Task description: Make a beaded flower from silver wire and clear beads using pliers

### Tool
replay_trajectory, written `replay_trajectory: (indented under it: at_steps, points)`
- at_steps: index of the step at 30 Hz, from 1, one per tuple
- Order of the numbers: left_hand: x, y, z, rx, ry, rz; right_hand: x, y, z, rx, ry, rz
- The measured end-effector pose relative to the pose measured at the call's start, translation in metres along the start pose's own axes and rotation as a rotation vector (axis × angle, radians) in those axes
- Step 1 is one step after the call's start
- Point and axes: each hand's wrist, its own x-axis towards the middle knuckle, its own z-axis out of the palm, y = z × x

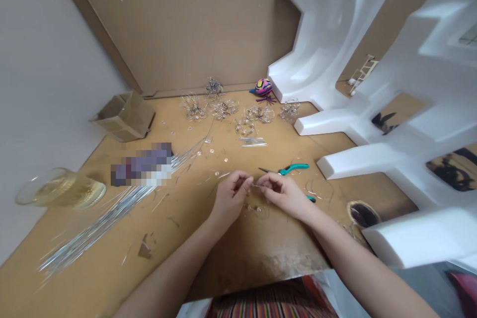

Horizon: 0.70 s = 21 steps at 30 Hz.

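Note:
My left hand [231, 195] and my right hand [282, 194] meet over the middle of a brown board [208, 243]. Both pinch a thin clear wire [256, 186] stretched between their fingertips. Small clear beads [255, 207] on wire lie on the board just below the hands. Teal-handled pliers [289, 169] rest right behind my right hand.
A long bundle of silver wires [108, 216] lies to the left, beside a glass jar [61, 190] on its side. Several finished wire-and-bead flowers [223, 107] and a colourful toy [263, 87] sit at the back. A cardboard box [124, 115] stands back left; white foam shapes [391, 109] fill the right.

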Motion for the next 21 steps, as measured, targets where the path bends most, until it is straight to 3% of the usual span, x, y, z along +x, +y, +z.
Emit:
replay_trajectory:
  at_steps: [4, 9, 13, 17, 21]
  points:
    - [-0.001, 0.000, 0.001, 0.014, -0.034, -0.003, -0.006, -0.008, -0.009, -0.115, -0.001, -0.030]
    - [-0.002, 0.002, 0.001, 0.016, -0.061, -0.028, -0.015, -0.015, -0.053, -0.331, 0.102, -0.014]
    - [-0.002, 0.002, 0.000, 0.011, -0.067, -0.047, -0.020, -0.010, -0.080, -0.775, 0.016, 0.017]
    - [-0.002, 0.004, 0.000, -0.006, -0.074, -0.051, -0.020, 0.004, -0.082, -1.171, -0.086, 0.029]
    - [-0.002, 0.005, 0.000, -0.050, -0.087, -0.073, -0.015, 0.011, -0.075, -1.269, -0.157, -0.011]
